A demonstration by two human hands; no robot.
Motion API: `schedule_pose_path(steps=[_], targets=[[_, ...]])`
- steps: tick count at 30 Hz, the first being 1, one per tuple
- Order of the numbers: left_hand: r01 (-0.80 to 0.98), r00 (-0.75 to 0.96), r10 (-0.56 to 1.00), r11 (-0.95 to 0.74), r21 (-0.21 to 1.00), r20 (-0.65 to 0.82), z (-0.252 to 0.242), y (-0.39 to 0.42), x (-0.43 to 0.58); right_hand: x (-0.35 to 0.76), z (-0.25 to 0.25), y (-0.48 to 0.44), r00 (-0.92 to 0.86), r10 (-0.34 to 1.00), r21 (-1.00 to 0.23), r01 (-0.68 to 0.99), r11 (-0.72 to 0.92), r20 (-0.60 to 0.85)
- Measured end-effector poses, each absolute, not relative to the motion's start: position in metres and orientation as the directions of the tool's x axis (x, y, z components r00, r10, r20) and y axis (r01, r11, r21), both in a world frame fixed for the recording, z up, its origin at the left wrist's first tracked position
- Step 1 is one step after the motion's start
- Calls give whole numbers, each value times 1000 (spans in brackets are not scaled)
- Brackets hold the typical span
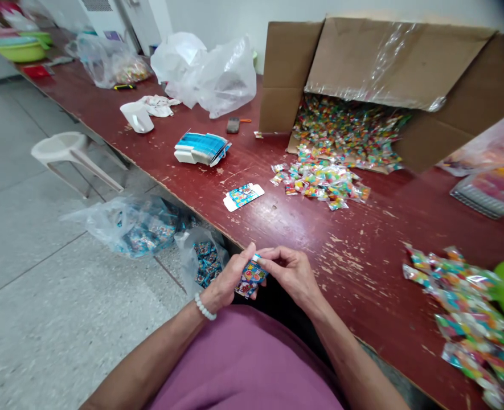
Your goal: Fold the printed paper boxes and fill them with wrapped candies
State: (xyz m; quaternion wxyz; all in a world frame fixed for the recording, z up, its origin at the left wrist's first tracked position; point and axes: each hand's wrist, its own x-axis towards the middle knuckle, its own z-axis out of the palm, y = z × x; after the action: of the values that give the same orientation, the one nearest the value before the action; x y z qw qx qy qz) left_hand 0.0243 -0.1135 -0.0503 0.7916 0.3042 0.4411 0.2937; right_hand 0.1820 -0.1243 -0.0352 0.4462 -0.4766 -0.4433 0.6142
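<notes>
Clock centred on the small box (252, 274), which sits between my hands at the near edge of the table (345, 242). My left hand (228, 279) curls round it, holding; my right hand (289, 272) is pinched narrow, thumb and fingertips at the white flap (256, 258), about 12. Judgement: grip snug but light, so the card doesn't buckle, and work the flap from its middle, edges square. Contents: cannot tell. Flat carton (244, 196) at 12, untouched; carton stack (203, 149) at 11. Candy heap (318, 179) at 1, before the big carton (388, 60). Loose packets (469, 307) at 3, blurred.
</notes>
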Motion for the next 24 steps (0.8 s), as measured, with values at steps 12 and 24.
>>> schedule_pose_path(steps=[12,24], targets=[[-435,343,727,684,585,-595,-70,-121,27,201,-66,-143,-150,988,-992,119,-30,-48],[-588,143,543,719,370,-827,-182,-63,-85,211,-75,-149,-2,987,-979,131,-159,-161]])
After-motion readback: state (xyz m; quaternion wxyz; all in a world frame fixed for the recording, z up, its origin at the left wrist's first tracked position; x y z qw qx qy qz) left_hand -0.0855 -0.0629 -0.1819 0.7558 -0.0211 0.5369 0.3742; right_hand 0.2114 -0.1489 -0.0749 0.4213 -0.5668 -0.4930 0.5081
